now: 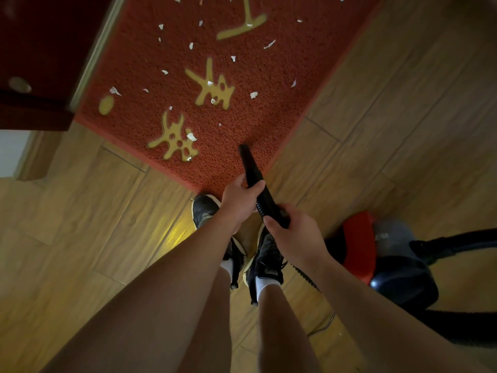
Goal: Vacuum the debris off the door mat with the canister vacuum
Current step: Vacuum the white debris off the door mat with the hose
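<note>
A red door mat [242, 122] with yellow characters lies on the wood floor ahead of me. Several white paper scraps [191, 136] are scattered over it. Both hands hold the black vacuum wand [251, 168]: my left hand [240, 199] grips it higher up, my right hand [294, 234] grips the ribbed handle end. The wand's tip [243, 148] rests on the mat's near right part, short of most scraps. The red and dark canister vacuum [387, 254] stands on the floor to my right, its black hose [457, 243] running off to the right.
A dark red door [40, 49] with a metal threshold strip [94, 55] borders the mat on the left. My two feet in black shoes [207, 211] stand at the mat's near corner. Wood floor [390, 103] surrounds the mat.
</note>
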Tool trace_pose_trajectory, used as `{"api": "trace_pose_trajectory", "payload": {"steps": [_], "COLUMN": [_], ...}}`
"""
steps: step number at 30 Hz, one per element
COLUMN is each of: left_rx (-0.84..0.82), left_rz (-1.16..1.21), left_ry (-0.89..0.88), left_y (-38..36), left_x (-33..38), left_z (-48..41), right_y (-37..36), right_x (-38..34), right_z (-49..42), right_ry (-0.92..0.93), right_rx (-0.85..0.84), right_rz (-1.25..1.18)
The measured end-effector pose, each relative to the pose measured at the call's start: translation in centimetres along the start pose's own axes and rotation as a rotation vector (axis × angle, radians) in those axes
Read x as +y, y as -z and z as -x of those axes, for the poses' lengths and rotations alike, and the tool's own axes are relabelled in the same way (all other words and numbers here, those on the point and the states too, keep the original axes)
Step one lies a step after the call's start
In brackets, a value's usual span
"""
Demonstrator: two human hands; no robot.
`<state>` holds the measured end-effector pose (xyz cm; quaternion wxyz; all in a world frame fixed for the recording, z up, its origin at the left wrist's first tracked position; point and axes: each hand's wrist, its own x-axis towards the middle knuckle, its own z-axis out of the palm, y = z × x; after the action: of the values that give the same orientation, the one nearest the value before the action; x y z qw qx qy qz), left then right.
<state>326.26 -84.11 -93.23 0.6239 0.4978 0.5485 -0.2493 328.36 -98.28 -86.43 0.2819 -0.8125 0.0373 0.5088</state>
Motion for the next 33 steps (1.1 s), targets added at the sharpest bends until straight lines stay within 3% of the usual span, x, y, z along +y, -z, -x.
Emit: {"api": "trace_pose_trajectory", "payload": {"steps": [33], "left_rx": [0.053], "left_rz": [-0.002], "left_ry": [-0.081], "left_y": [8.3], "left_x": [1.5], "left_z": [-2.7], "right_y": [-4.6], "right_x": [-6.4], "right_z": [-3.0], "right_ry": [0.069], "right_rx": [-0.021], "right_rz": [0.101]}}
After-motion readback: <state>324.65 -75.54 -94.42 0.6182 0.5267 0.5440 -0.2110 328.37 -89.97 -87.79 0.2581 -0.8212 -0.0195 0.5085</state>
